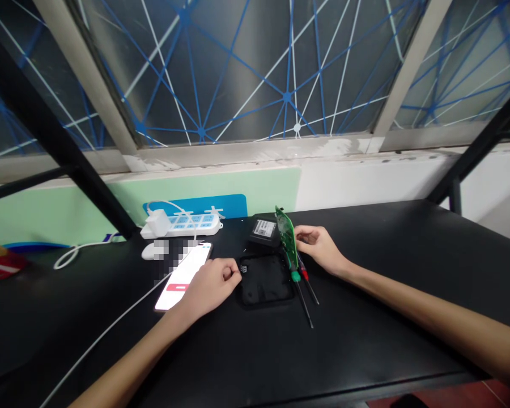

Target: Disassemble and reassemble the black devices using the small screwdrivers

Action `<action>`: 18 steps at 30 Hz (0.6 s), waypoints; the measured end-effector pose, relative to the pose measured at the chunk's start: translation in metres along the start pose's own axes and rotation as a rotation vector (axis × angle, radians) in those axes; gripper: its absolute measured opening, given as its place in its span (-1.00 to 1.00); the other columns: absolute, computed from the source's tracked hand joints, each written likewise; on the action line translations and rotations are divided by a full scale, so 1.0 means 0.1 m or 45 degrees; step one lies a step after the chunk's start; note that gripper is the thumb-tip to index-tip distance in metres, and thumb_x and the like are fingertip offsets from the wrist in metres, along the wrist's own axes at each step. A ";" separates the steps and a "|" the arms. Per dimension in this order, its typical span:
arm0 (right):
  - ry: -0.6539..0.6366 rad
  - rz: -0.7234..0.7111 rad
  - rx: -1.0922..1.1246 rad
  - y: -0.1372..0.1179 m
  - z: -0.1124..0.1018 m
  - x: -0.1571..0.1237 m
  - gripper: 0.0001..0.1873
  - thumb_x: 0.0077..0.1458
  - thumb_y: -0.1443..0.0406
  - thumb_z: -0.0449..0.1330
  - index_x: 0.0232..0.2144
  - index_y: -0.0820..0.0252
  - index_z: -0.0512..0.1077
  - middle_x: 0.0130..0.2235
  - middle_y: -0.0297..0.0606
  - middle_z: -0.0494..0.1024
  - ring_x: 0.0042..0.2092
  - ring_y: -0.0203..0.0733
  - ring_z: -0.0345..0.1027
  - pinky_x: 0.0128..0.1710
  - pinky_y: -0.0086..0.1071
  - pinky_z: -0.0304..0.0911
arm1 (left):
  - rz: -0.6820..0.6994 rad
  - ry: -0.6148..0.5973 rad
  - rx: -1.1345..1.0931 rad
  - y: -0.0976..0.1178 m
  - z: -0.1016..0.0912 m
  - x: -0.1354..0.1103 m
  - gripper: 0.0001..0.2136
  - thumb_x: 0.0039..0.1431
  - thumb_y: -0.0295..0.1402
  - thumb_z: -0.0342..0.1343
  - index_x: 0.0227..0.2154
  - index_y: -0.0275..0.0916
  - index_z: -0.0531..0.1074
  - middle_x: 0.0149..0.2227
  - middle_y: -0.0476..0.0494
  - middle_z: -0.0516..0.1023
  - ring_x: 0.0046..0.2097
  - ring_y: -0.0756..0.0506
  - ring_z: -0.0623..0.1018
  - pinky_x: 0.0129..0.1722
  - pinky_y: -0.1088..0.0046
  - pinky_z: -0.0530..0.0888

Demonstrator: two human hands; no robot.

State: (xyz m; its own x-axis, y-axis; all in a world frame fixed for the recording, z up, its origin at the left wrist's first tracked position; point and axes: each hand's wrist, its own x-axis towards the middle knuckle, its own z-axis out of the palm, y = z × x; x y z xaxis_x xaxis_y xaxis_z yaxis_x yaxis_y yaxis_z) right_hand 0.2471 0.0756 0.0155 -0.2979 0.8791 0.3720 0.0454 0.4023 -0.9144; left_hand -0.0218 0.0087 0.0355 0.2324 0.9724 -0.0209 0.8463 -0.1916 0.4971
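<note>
A green circuit board [287, 238] stands on edge, tilted, with my right hand [318, 246] pinching its right side. To its left lies an open black plastic case half [266, 280], with a small metallic part at its left side. My left hand [215, 283] is closed at the left edge of that case; what its fingertips hold, if anything, is hidden. Behind the case is a black box with a white label [264, 228]. Below the board lie a green-handled screwdriver [302, 297] and a red-handled screwdriver [309, 283], their upper handles partly hidden.
A phone with a lit screen [185, 277] lies beside my left hand. Behind it are a white mouse-shaped object [151, 251] and a white power strip [195, 225] with a charger [158, 222] plugged in. A white cable [110, 326] crosses the black table [386, 340].
</note>
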 end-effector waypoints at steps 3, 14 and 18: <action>0.014 0.005 0.016 -0.01 0.02 0.00 -0.71 -0.04 0.11 0.38 -0.40 0.22 0.54 -0.42 -0.28 0.52 -0.36 -0.21 0.36 -0.27 -0.32 0.29 | -0.020 0.015 0.011 0.01 0.01 0.00 -0.85 0.11 -0.40 -0.03 -0.56 -0.17 0.25 -0.64 0.09 0.27 -0.53 -0.02 0.32 -0.51 0.48 0.11; -0.008 -0.069 -0.099 -0.06 0.11 -0.08 -0.72 0.03 0.09 0.33 -0.44 0.20 0.52 -0.40 -0.24 0.52 -0.33 -0.17 0.37 -0.26 -0.28 0.30 | -0.022 0.004 0.002 0.00 0.00 -0.01 -0.84 0.10 -0.41 -0.04 -0.58 -0.18 0.25 -0.67 0.10 0.26 -0.55 -0.02 0.31 -0.50 0.48 0.11; -0.039 -0.156 -0.226 -0.08 0.15 -0.13 -0.82 0.07 0.18 0.31 -0.43 0.18 0.53 -0.37 -0.24 0.55 -0.27 -0.14 0.39 -0.19 -0.24 0.28 | -0.016 -0.014 0.003 -0.01 -0.01 -0.01 -0.85 0.12 -0.41 -0.04 -0.56 -0.18 0.27 -0.69 0.11 0.24 -0.57 -0.02 0.30 -0.50 0.48 0.11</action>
State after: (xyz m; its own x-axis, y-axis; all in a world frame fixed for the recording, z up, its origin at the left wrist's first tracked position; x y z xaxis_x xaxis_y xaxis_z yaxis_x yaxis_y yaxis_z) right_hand 0.2362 0.0570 0.0157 -0.3405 0.8139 0.4709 0.1734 0.5465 -0.8193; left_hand -0.0236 0.0078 0.0358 0.2267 0.9733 -0.0363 0.8503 -0.1796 0.4947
